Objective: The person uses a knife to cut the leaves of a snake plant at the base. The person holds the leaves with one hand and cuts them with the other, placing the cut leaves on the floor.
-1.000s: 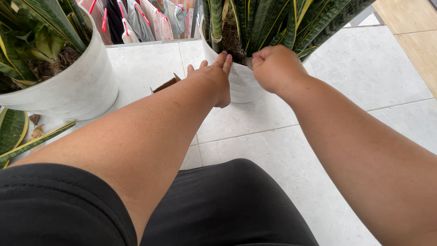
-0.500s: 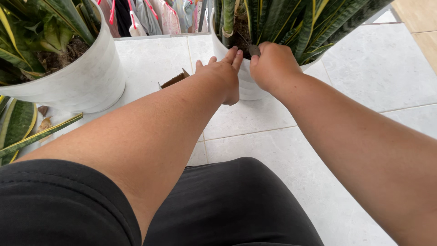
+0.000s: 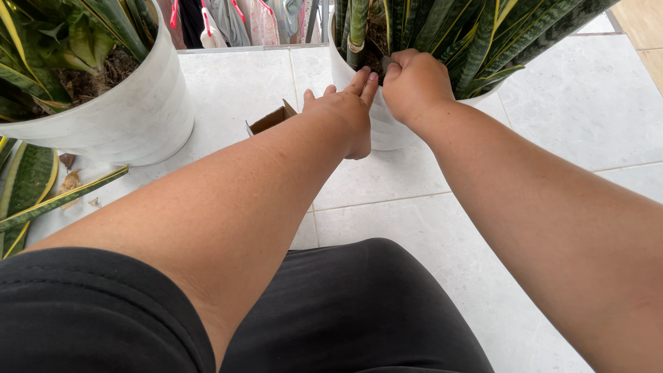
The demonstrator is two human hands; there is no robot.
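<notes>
1. Landmark: the white pot (image 3: 387, 128) with the snake plant (image 3: 442, 31), on the floor tiles (image 3: 566, 110) straight ahead of my knees.
2. My left hand (image 3: 342, 114) lies flat and open against the near wall of the pot, fingers pointing up at its rim. It grips nothing.
3. My right hand (image 3: 413, 86) is curled into a fist over the near rim, closed on something small at the leaf bases. I can't tell what.
4. The leaves' long axis rises away from me. Right hand is nearer the soil.
5. Left of the pot: a cardboard box (image 3: 271, 117), then a second pot (image 3: 117, 117).
</notes>
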